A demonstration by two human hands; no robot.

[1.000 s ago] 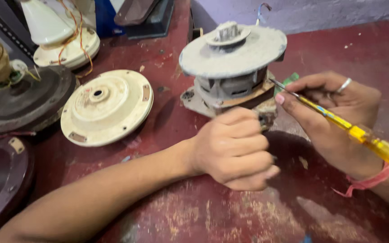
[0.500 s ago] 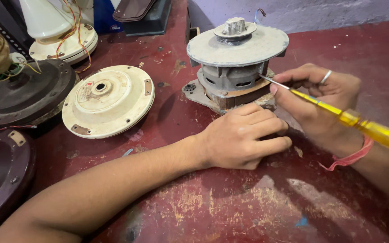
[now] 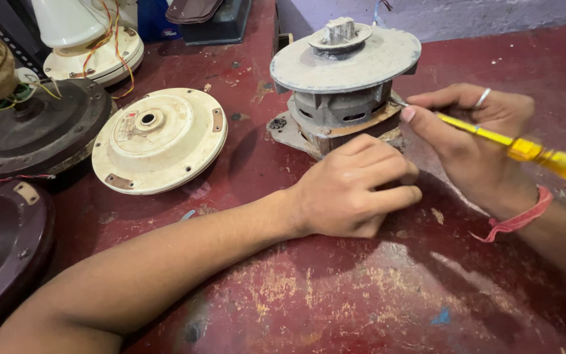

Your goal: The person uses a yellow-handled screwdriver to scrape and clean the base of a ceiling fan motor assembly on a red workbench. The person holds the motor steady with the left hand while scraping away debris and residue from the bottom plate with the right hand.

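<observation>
While left hand (image 3: pixel 355 187) hides motor (image 3: pixel 345 78) base — right hand (image 3: pixel 473 141) fingers clamp screwdriver (image 3: pixel 525 149), tip hidden.

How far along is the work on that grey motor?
Not far, it seems. The grey motor looks whole, its top disc on. The left hand rests against its base; the right hand puts a yellow screwdriver tip at its side. Nearby, a cream fan cover lies apart.

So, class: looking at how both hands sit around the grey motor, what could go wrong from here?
1. The yellow screwdriver tip works close to the left hand; a slip might jab its fingers.
2. The motor is braced only by that hand on the worn red table, so it might shift.
</observation>
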